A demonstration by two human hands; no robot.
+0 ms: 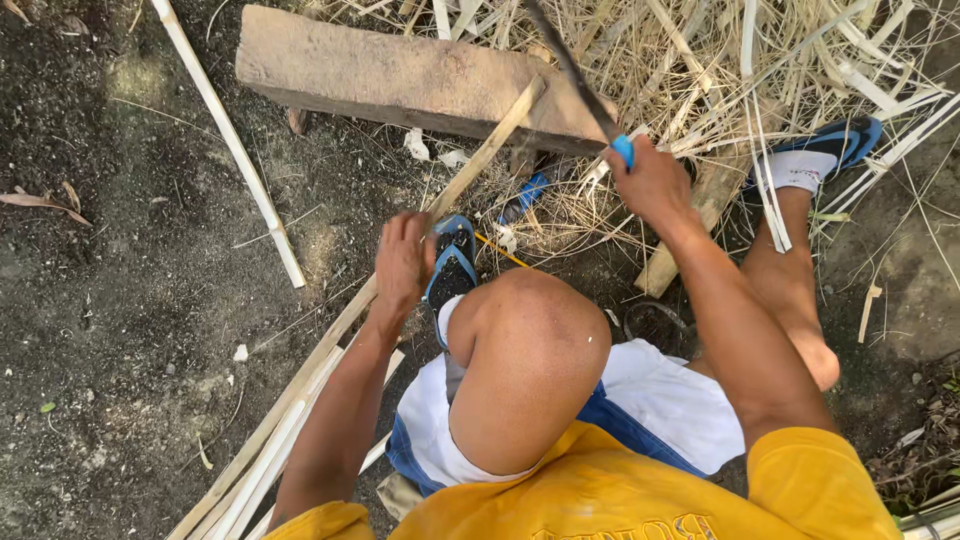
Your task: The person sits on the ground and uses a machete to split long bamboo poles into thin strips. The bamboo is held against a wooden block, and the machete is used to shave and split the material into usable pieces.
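Bamboo strip braced on a wooden block

The left hand (402, 262) grips the bamboo strip (480, 160), its long axis running from 7 to 1 o'clock onto the wooden block (400, 80); the right hand (652, 185) is closed round a blue-handled blade (575, 75) (pointing to 11 o'clock).

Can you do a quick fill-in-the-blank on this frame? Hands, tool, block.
1. The left hand grips a long bamboo ____.
2. The strip's far end rests on a wooden ____.
3. The right hand holds a knife by its ____ handle.
4. Both feet wear blue ____.

Missing words: strip; block; blue; sandals
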